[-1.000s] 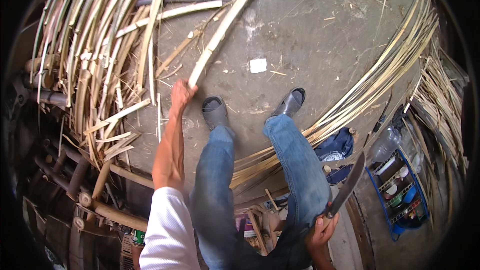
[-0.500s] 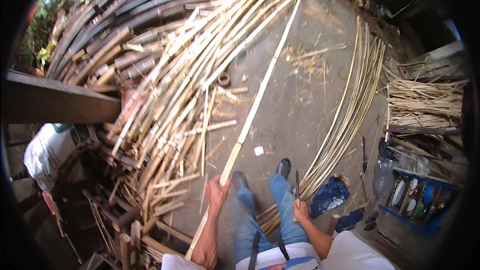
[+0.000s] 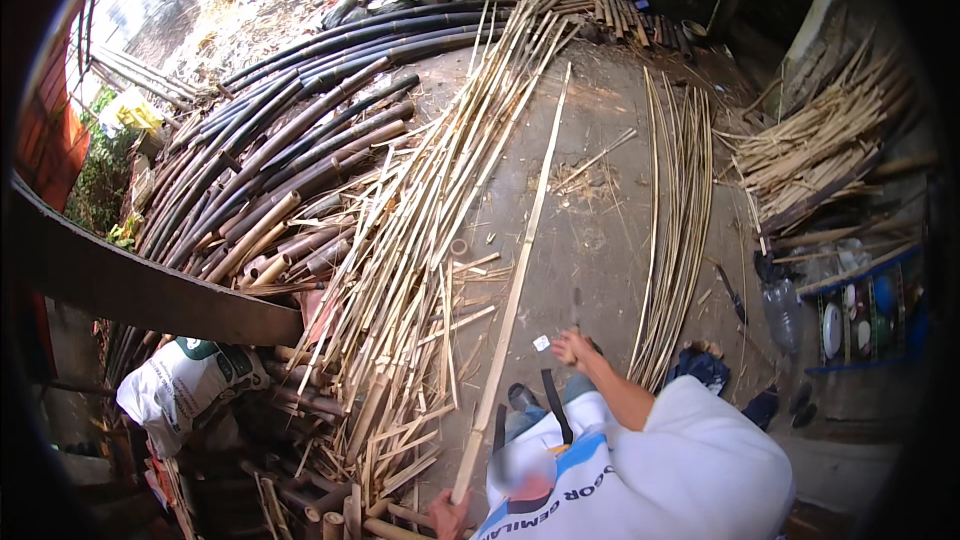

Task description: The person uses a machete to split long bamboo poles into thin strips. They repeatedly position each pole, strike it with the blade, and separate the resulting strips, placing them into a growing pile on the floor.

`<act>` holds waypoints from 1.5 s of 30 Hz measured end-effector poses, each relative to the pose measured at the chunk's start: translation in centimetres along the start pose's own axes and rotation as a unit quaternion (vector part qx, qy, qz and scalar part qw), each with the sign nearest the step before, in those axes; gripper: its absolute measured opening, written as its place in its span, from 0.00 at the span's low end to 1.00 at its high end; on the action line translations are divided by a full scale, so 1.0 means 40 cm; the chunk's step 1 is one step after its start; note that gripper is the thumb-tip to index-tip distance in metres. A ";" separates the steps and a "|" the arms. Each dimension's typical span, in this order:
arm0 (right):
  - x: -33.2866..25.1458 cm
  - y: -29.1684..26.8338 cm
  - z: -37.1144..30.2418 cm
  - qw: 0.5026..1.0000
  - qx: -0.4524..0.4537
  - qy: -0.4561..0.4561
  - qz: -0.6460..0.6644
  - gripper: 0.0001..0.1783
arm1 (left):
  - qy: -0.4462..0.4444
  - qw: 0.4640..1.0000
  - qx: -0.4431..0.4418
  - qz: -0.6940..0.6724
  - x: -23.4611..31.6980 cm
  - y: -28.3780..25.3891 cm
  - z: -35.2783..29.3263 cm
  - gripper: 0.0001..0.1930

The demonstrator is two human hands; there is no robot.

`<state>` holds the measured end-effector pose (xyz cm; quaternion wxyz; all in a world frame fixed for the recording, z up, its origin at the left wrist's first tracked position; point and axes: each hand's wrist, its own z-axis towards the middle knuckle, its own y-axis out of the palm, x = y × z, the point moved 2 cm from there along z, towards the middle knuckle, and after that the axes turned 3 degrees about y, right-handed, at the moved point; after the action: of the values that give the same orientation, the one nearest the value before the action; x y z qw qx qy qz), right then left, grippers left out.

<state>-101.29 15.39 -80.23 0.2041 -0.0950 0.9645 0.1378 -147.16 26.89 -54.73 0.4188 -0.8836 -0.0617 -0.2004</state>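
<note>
My left hand (image 3: 449, 515), low in the picture beside my hip, is closed round the near end of a long pale bamboo strip (image 3: 522, 265). The strip stretches away from me across the floor, between the loose pile on the left and the thin strips on the right. Out in front of my body, my right hand (image 3: 574, 349) is closed on the handle of a knife (image 3: 576, 306). Its short blade is blurred and points away from me, apart from the strip. A small white square piece (image 3: 542, 344) lies on the floor next to this hand.
Split bamboo strips (image 3: 440, 190) form a long pile on my left, beyond them dark bamboo poles (image 3: 330, 130). A wooden beam (image 3: 150, 260) juts in from the left above a white sack (image 3: 190, 390). Thin strips (image 3: 675, 230) lie right, near a blue rack (image 3: 868, 315).
The view has tilted up and further ahead. My left hand has drawn back toward my hip with the strip, and my right hand has come forward from my thigh with the knife.
</note>
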 end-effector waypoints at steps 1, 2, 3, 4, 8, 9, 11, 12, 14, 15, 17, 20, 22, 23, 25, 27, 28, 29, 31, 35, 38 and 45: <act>-0.001 0.057 0.001 0.999 -0.012 0.027 0.034 0.22 | 0.029 0.999 0.033 -0.004 0.019 0.033 -0.010 0.22; -0.003 0.111 -0.003 0.997 -0.044 0.034 0.054 0.25 | 0.059 0.996 0.066 -0.009 0.035 0.047 -0.018 0.21; -0.011 0.180 -0.003 0.993 -0.086 0.043 0.062 0.28 | 0.045 0.997 0.063 -0.016 0.056 0.049 -0.031 0.21; -0.019 0.240 -0.004 0.992 -0.092 0.040 0.078 0.28 | 0.037 0.998 0.056 -0.018 0.088 0.038 -0.033 0.21; -0.091 0.393 -0.078 0.977 -0.115 0.028 0.175 0.25 | 0.044 0.993 0.082 -0.074 0.123 0.032 -0.015 0.20; -0.106 0.398 -0.090 0.979 -0.110 0.015 0.171 0.25 | 0.048 0.993 0.087 -0.059 0.156 0.014 -0.028 0.20; -0.131 0.403 -0.082 0.980 -0.100 -0.006 0.172 0.24 | 0.059 0.995 0.074 -0.040 0.159 0.023 0.012 0.20; -0.160 0.406 -0.070 0.982 -0.095 -0.015 0.163 0.24 | 0.066 0.995 0.067 -0.030 0.169 0.031 0.036 0.20; -0.215 0.405 -0.026 0.985 -0.082 -0.029 0.146 0.24 | 0.062 0.995 0.063 -0.039 0.236 0.034 0.069 0.20; -0.245 0.396 -0.005 0.985 -0.086 -0.039 0.143 0.24 | 0.061 0.995 0.060 -0.043 0.275 0.037 0.091 0.20; -0.329 0.408 0.023 0.985 -0.100 -0.057 0.131 0.23 | 0.058 0.996 0.059 -0.039 0.336 0.052 0.142 0.20; -0.491 0.429 0.100 0.981 -0.081 -0.047 0.170 0.22 | 0.060 0.996 0.064 -0.033 0.458 0.081 0.230 0.21; -0.602 0.439 0.165 0.983 -0.058 -0.070 0.160 0.23 | 0.084 0.993 0.083 -0.019 0.576 0.090 0.290 0.21; -0.669 0.437 0.196 0.983 -0.045 -0.074 0.161 0.24 | 0.087 0.994 0.058 -0.027 0.656 0.080 0.314 0.22; -0.811 0.440 0.194 0.992 0.011 -0.084 0.097 0.28 | 0.091 0.992 0.083 -0.022 0.758 0.109 0.383 0.22; -0.971 0.441 0.176 0.993 0.055 -0.092 0.039 0.29 | 0.083 0.993 0.081 -0.033 0.897 0.119 0.429 0.23; -1.035 0.434 0.180 0.992 0.079 -0.094 0.015 0.29 | 0.085 0.992 0.088 -0.012 0.958 0.125 0.465 0.23; -1.081 0.353 0.338 0.989 0.090 -0.117 0.029 0.29 | 0.110 0.990 0.084 0.019 1.028 0.133 0.521 0.23; -1.125 0.342 0.338 0.985 0.030 -0.159 0.067 0.25 | 0.103 0.986 0.124 0.053 1.101 0.148 0.581 0.23; -1.231 0.174 0.241 0.985 0.002 -0.159 0.067 0.16 | 0.098 0.976 0.156 0.120 1.216 0.075 0.722 0.22; -1.214 -0.037 0.218 0.983 0.030 -0.172 0.058 0.17 | 0.134 0.958 0.178 0.180 1.257 -0.096 0.787 0.18; -1.227 -0.284 0.046 0.959 0.092 -0.229 0.141 0.20 | 0.424 0.616 0.459 0.479 1.781 -0.698 0.810 0.19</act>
<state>-53.78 11.48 -63.83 0.4063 0.0954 0.9039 0.0941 -80.13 65.41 -24.28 0.7861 -0.2968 0.4708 -0.2689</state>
